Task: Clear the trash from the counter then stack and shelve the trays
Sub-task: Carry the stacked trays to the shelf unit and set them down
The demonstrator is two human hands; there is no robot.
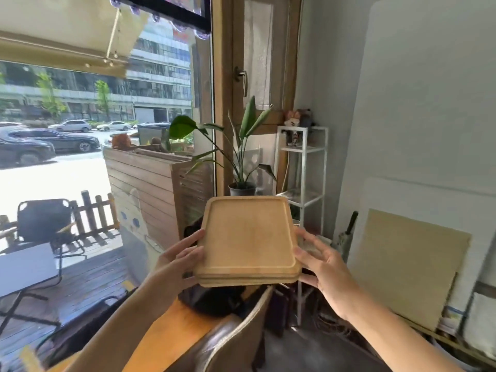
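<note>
A stack of light wooden trays [247, 240], square with rounded corners and a raised rim, is held in the air in front of me. My left hand [179, 257] grips its left edge, fingers underneath and thumb on the rim. My right hand [322, 264] holds the right edge the same way. The stack is level and shows three layers at its near edge. It hangs above the end of an orange wooden counter [166, 334]. A white wire shelf unit [303, 167] stands behind the stack to the right.
A potted plant [243, 157] stands just behind the trays by the window frame. A dark bag [214, 302] lies on the counter under the stack. A chair back [241, 342] is at the bottom. A plywood board [408, 264] leans on the right wall.
</note>
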